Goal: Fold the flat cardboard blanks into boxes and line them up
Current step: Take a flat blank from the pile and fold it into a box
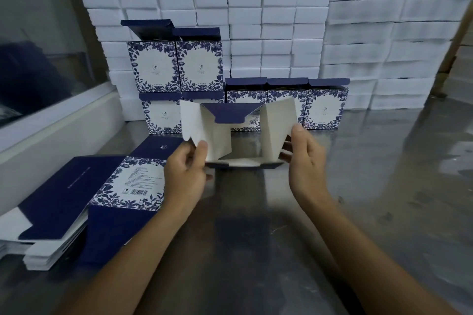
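left hand [185, 169] + right hand [305, 158] pinch half-opened blue-white floral cardboard box blank [238, 130] side panels | 12 o'clock: folded boxes [325, 107] | risk: bottom flaps mis-tuck, panel creases

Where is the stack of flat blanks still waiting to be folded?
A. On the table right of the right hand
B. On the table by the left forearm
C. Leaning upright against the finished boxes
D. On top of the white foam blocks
B: the stack of flat blanks lies flat on the steel table at the lower left, beside the left forearm, while both hands hold the half-folded box.
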A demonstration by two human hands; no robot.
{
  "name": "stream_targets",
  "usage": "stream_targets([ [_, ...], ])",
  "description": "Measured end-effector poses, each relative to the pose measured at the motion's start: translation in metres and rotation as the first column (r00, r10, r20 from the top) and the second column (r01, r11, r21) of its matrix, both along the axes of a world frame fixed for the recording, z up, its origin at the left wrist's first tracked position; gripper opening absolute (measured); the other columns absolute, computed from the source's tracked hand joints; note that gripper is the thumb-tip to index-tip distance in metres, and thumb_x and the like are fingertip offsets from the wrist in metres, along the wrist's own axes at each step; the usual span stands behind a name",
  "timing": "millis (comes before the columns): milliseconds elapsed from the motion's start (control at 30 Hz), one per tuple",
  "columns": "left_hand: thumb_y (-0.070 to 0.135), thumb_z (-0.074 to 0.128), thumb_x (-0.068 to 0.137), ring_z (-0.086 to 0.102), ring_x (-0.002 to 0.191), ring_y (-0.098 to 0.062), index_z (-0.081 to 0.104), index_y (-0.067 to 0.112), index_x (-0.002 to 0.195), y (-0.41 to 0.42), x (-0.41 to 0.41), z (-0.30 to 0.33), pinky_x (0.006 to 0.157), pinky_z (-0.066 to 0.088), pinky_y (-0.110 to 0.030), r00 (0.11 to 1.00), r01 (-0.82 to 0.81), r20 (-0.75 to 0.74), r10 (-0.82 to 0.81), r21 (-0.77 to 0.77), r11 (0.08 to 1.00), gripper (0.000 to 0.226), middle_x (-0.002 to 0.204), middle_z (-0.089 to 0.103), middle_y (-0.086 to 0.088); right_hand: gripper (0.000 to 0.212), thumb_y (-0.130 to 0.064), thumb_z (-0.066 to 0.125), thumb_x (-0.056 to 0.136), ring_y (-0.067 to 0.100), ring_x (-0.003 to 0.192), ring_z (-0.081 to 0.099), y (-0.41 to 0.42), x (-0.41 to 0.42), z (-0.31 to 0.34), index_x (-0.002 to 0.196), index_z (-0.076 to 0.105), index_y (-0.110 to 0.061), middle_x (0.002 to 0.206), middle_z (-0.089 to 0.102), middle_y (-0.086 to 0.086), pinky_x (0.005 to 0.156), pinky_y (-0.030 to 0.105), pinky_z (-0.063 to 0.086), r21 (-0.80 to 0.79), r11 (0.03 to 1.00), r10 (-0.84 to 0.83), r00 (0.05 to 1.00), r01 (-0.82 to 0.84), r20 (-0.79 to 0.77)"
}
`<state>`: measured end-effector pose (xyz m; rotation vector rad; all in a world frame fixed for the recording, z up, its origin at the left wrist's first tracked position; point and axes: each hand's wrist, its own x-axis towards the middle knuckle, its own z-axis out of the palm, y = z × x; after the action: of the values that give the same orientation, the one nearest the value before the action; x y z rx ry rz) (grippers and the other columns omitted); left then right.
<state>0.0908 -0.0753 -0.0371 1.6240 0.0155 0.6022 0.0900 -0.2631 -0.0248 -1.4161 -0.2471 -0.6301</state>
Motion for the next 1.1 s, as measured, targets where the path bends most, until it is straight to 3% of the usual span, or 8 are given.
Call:
stream_targets([
  [167,0.03,0.048,0.103,0.04,0.058,-0.013,0.041,0.018,0.061,0.002,0.002,-0.002,0.059,0.057,-0.053,0.997,-0.056,0.049,0.053,0.066,0.996,0.044,0.055,0.038,0.008,0.027,-0.009,0.042,0.106,0.02,0.07,0.06,-0.005,0.003,0.001,0.108,0.05,-0.035,0.083,0.062,0.016,0.066,0.036,0.059,0.074,0.989,-0.131,0.989,0.126,0.068],
  [367,0.027,0.045,0.104,0.055,0.062,-0.029,0.05,0.002,0.076,0.002,0.002,-0.002,0.065,0.055,-0.058,0.993,-0.088,0.089,0.078,0.112,0.99,0.038,0.063,0.05,-0.001,0.036,0.0,0.041,0.104,0.003,0.061,0.059,-0.01,0.012,-0.004,0.094,0.065,-0.025,0.08,0.065,-0.012,0.061,0.022,0.056,0.054,0.99,-0.13,0.99,0.127,0.058],
  [467,0.026,0.045,0.104,0.053,0.066,-0.04,0.046,0.001,0.074,0.004,0.002,-0.001,0.067,0.052,-0.061,0.984,-0.145,0.126,0.129,0.129,0.981,0.039,0.063,0.047,-0.011,0.052,0.01,0.035,0.101,0.001,0.067,0.063,-0.014,0.017,-0.011,0.098,0.068,-0.03,0.084,0.069,-0.023,0.064,0.021,0.055,-0.12,0.992,-0.038,0.997,0.046,0.061],
  [600,0.025,0.046,0.103,0.051,0.064,-0.036,0.043,0.012,0.066,0.005,0.002,0.001,0.067,0.052,-0.059,0.974,-0.202,0.139,0.181,0.154,0.967,0.04,0.059,0.042,0.003,0.072,0.021,0.042,0.089,-0.005,0.079,0.064,-0.022,0.02,-0.021,0.115,0.058,-0.044,0.119,0.057,-0.021,0.066,0.014,0.05,-0.477,0.877,0.078,0.997,-0.065,0.008],
  [700,0.025,0.045,0.103,0.056,0.065,-0.031,0.044,0.016,0.066,0.007,0.002,0.001,0.063,0.052,-0.052,0.973,-0.207,0.131,0.188,0.157,0.966,0.039,0.059,0.044,0.004,0.048,-0.011,0.072,0.09,-0.003,0.096,0.063,-0.019,0.019,-0.026,0.115,0.059,-0.051,0.113,0.057,-0.029,0.074,0.012,0.051,-0.58,0.805,0.113,0.992,-0.123,-0.054],
  [767,0.027,0.045,0.104,0.058,0.059,-0.021,0.044,0.016,0.066,0.007,0.003,-0.001,0.055,0.045,-0.037,0.973,-0.208,0.133,0.187,0.166,0.964,0.039,0.057,0.045,0.005,0.022,-0.026,0.074,0.09,0.001,0.093,0.067,-0.015,0.019,-0.025,0.1,0.067,-0.045,0.1,0.065,-0.022,0.075,0.019,0.053,-0.505,0.86,0.08,0.997,-0.074,-0.01],
  [900,0.024,0.045,0.103,0.051,0.059,-0.015,0.045,0.021,0.067,0.002,-0.001,-0.003,0.055,0.036,-0.033,0.972,-0.188,0.195,0.13,0.317,0.929,0.036,0.063,0.048,0.002,0.012,-0.02,0.072,0.092,-0.003,0.07,0.066,-0.013,0.018,-0.02,0.083,0.076,-0.026,0.072,0.069,-0.022,0.068,0.015,0.052,-0.406,0.902,-0.113,0.987,0.149,0.113],
  [1100,0.038,0.045,0.102,0.047,0.056,-0.004,0.041,0.03,0.071,-0.001,-0.006,-0.006,0.051,0.027,-0.018,0.979,-0.142,0.198,0.047,0.497,0.856,0.032,0.059,0.043,0.01,0.002,-0.022,0.077,0.087,0.009,0.071,0.069,-0.008,0.01,-0.015,0.087,0.076,-0.023,0.075,0.073,-0.007,0.073,0.027,0.058,-0.315,0.925,-0.192,0.977,0.213,0.096],
])
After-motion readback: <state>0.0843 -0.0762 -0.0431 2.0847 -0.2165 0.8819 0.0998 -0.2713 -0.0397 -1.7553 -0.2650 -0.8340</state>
